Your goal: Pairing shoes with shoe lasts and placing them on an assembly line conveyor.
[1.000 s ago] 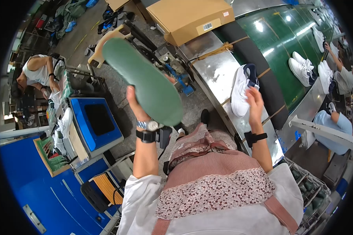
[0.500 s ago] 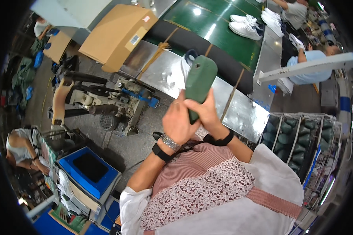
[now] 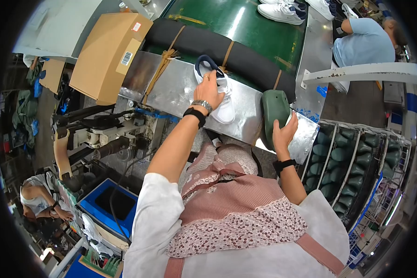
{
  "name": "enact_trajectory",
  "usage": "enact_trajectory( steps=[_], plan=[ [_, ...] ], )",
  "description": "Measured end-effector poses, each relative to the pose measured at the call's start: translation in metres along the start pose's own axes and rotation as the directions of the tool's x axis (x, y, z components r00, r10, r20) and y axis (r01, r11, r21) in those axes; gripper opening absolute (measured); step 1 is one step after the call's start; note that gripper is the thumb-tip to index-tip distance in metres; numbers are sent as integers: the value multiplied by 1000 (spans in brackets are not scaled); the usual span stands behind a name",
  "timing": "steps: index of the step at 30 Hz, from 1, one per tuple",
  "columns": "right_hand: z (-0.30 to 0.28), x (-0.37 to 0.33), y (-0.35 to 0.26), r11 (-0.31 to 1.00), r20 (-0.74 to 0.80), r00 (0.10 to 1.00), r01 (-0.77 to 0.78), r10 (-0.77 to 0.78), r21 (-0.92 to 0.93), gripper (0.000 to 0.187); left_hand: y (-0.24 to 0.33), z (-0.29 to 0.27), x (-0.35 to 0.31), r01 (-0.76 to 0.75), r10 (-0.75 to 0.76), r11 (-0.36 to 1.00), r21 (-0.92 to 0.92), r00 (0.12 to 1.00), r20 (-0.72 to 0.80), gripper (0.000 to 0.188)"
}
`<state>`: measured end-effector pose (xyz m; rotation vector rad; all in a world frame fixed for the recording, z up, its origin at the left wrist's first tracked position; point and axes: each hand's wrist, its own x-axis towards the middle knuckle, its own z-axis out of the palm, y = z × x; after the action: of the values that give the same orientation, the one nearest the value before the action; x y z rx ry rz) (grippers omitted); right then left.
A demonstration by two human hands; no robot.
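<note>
My left hand (image 3: 210,91) grips a white sneaker (image 3: 224,111) at its tongue and laces, fingers bent over the edge of the dark-lined opening. The sneaker lies on the metal ledge, toe toward me. To its right, a dark green shoe last (image 3: 274,109) rests on the same metal ledge (image 3: 245,104). My right hand (image 3: 284,134) is at the near right side of the last, thumb and fingers apart, the thumb against or just over its surface. Whether the fingers still touch it is hard to see.
Behind the ledge runs a green conveyor belt (image 3: 208,30) with a black roller (image 3: 245,60); white sneakers (image 3: 281,11) ride on it. A cardboard box (image 3: 99,55) stands left. A rack of green lasts (image 3: 352,162) is at right, below a white metal bar (image 3: 361,73). Other people work nearby.
Both hands held the green last together in front of me; now they are apart. The last has moved right onto the ledge, and my left hand has taken hold of the white sneaker.
</note>
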<state>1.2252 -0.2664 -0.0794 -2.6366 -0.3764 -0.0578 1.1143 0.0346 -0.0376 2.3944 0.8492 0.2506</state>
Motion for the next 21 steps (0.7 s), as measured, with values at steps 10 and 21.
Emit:
enact_trajectory(
  steps=[10,21],
  plan=[
    [98,103,-290,868,498,724,477,-478,138,72,5,-17,-94,-8,4,993,-114,999,-31,77],
    [194,207,-295,225,852,226,966,-473,-132,92,-103,-45,-448,928,-936,341,-152,321,-141,53]
  ],
)
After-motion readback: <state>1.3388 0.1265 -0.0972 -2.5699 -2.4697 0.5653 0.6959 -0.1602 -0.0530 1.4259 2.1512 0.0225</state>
